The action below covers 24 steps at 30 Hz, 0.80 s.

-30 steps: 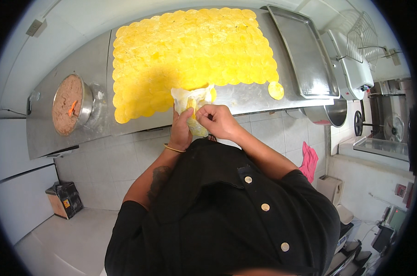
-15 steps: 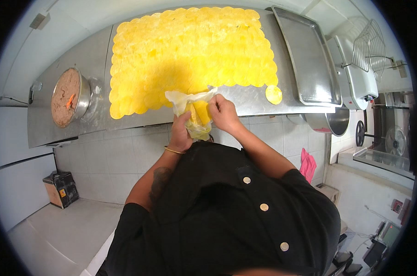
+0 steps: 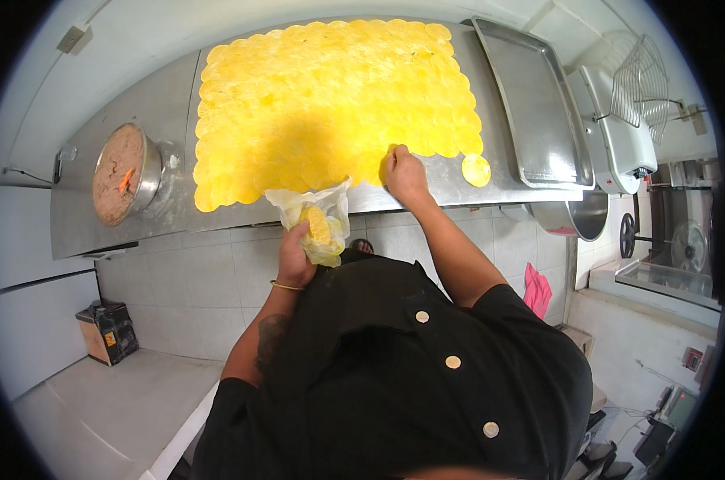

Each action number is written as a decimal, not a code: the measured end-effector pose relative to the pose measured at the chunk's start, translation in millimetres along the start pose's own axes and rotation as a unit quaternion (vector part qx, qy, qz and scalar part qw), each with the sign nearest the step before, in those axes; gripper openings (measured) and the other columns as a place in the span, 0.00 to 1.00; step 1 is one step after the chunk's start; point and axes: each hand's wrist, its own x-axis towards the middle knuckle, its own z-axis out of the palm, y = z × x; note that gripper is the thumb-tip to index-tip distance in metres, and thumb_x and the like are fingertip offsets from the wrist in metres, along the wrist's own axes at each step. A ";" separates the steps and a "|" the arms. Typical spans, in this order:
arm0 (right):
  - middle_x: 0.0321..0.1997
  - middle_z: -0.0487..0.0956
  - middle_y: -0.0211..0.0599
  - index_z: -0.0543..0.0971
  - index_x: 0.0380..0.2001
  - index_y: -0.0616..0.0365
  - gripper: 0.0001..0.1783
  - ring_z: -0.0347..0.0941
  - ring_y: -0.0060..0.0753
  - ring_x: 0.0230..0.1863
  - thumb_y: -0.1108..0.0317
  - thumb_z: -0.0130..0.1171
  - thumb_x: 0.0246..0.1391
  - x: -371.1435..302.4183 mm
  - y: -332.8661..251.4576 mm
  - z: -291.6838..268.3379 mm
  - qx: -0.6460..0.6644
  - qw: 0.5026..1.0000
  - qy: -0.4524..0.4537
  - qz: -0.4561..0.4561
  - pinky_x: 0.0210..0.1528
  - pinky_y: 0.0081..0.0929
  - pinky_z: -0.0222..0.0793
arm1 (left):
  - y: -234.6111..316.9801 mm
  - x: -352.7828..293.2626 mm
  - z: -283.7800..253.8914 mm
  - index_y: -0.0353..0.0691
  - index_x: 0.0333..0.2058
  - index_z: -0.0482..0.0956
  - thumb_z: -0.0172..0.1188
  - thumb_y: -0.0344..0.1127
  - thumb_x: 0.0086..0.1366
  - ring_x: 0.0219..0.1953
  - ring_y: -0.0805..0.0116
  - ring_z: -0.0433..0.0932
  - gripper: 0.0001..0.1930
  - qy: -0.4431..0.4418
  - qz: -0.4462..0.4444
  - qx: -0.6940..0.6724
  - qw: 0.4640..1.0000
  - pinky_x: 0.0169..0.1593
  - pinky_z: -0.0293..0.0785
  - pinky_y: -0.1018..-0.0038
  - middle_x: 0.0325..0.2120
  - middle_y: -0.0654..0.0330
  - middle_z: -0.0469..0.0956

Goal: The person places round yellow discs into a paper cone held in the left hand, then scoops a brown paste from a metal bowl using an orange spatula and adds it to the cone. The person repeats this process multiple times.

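Standing at the steel counter [image 3: 138, 228] in a black buttoned top, the person grips a clear plastic bag [image 3: 314, 220] in the left hand [image 3: 293, 258], fingers closed around its lower part just below the counter's front edge. Yellow discs show through the plastic, and the bag's mouth flares open toward the counter. Farther out, the right hand [image 3: 405, 172] lies palm down on the near edge of a wide sheet of overlapping yellow discs [image 3: 330, 100], fingertips pressed together on one of them; whether it is pinched I cannot tell. One lone disc [image 3: 476, 170] sits just right of that hand. A metal bowl of brownish filling [image 3: 118, 174] stands to the left, and an empty steel tray [image 3: 534, 104] to the right.
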 end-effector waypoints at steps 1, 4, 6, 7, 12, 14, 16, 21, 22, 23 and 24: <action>0.32 0.81 0.62 0.77 0.41 0.64 0.13 0.80 0.69 0.37 0.62 0.57 0.66 -1.4 -4.0 -3.3 0.000 0.999 0.040 -0.035 0.41 0.59 0.76 | 3.5 0.1 1.4 0.34 0.70 0.64 0.48 0.43 0.80 0.61 0.53 0.78 0.27 -0.001 -0.004 0.005 1.000 0.64 0.76 0.56 0.61 0.51 0.75; 0.35 0.80 0.57 0.79 0.43 0.63 0.15 0.79 0.63 0.40 0.61 0.62 0.63 -16.8 -29.8 -15.4 0.017 0.986 0.108 -0.125 0.42 0.51 0.76 | 14.0 2.1 5.6 0.34 0.70 0.65 0.48 0.41 0.80 0.61 0.54 0.77 0.26 -0.026 -0.007 -0.013 1.000 0.64 0.76 0.56 0.60 0.51 0.75; 0.36 0.79 0.52 0.80 0.42 0.62 0.16 0.79 0.56 0.40 0.60 0.66 0.61 -36.3 -53.5 -29.3 0.051 0.984 0.077 -0.153 0.42 0.44 0.76 | 20.3 7.4 10.4 0.34 0.69 0.66 0.48 0.40 0.80 0.62 0.56 0.77 0.25 -0.030 -0.019 -0.027 0.999 0.64 0.75 0.57 0.60 0.51 0.76; 0.31 0.79 0.38 0.81 0.38 0.61 0.15 0.76 0.35 0.33 0.60 0.71 0.60 -49.6 -67.4 -33.9 0.151 0.978 -0.007 -0.146 0.36 0.31 0.72 | 23.5 9.3 12.1 0.34 0.68 0.66 0.48 0.40 0.80 0.63 0.57 0.76 0.24 -0.034 -0.031 -0.040 0.998 0.65 0.75 0.58 0.60 0.52 0.76; 0.28 0.79 0.28 0.83 0.36 0.59 0.14 0.72 0.19 0.31 0.59 0.71 0.62 -88.2 -133.0 -36.1 0.327 0.906 -0.267 -0.028 0.35 0.24 0.71 | 42.7 14.0 21.2 0.38 0.69 0.64 0.52 0.33 0.76 0.62 0.61 0.75 0.25 -0.134 0.093 0.075 0.984 0.66 0.73 0.64 0.62 0.55 0.74; 0.27 0.80 0.31 0.84 0.37 0.59 0.14 0.74 0.21 0.31 0.58 0.71 0.63 -92.2 -146.0 -35.5 0.319 0.909 -0.269 -0.016 0.36 0.26 0.72 | 49.0 12.2 22.8 0.33 0.62 0.74 0.50 0.35 0.78 0.59 0.66 0.75 0.19 -0.103 0.078 0.068 0.989 0.66 0.69 0.66 0.59 0.55 0.76; 0.28 0.81 0.33 0.84 0.38 0.58 0.13 0.75 0.22 0.31 0.58 0.69 0.64 -95.4 -151.6 -36.3 0.278 0.922 -0.267 0.015 0.36 0.27 0.73 | 55.4 13.1 22.0 0.33 0.62 0.74 0.51 0.34 0.77 0.59 0.66 0.75 0.20 -0.107 0.072 0.067 0.989 0.65 0.69 0.66 0.59 0.56 0.77; 0.28 0.81 0.26 0.85 0.39 0.61 0.10 0.71 0.16 0.31 0.64 0.68 0.66 -111.5 -154.4 -34.1 0.296 0.934 -0.201 0.010 0.34 0.23 0.69 | 54.2 20.4 18.6 0.34 0.63 0.73 0.54 0.34 0.75 0.59 0.64 0.75 0.21 -0.109 0.002 0.012 0.994 0.65 0.69 0.66 0.58 0.57 0.77; 0.29 0.80 0.22 0.86 0.39 0.62 0.09 0.69 0.13 0.30 0.66 0.68 0.66 -114.6 -153.7 -32.4 0.302 0.936 -0.179 -0.003 0.33 0.20 0.67 | 51.4 21.3 18.2 0.34 0.64 0.73 0.54 0.35 0.74 0.59 0.63 0.76 0.22 -0.108 0.002 0.016 0.994 0.65 0.69 0.65 0.58 0.57 0.77; 0.28 0.80 0.22 0.85 0.39 0.62 0.08 0.70 0.13 0.30 0.67 0.67 0.66 -116.7 -151.4 -31.4 0.306 0.936 -0.173 0.011 0.33 0.20 0.68 | 48.3 22.5 17.9 0.35 0.64 0.72 0.54 0.35 0.74 0.59 0.63 0.76 0.22 -0.125 0.020 0.013 0.992 0.66 0.69 0.65 0.58 0.57 0.77; 0.28 0.80 0.22 0.85 0.39 0.62 0.08 0.70 0.13 0.31 0.68 0.66 0.66 -117.6 -147.8 -29.8 0.311 0.935 -0.167 0.025 0.33 0.20 0.68 | 44.7 24.1 18.0 0.34 0.64 0.72 0.54 0.35 0.74 0.59 0.62 0.76 0.22 -0.116 -0.009 0.015 0.993 0.66 0.69 0.64 0.58 0.57 0.77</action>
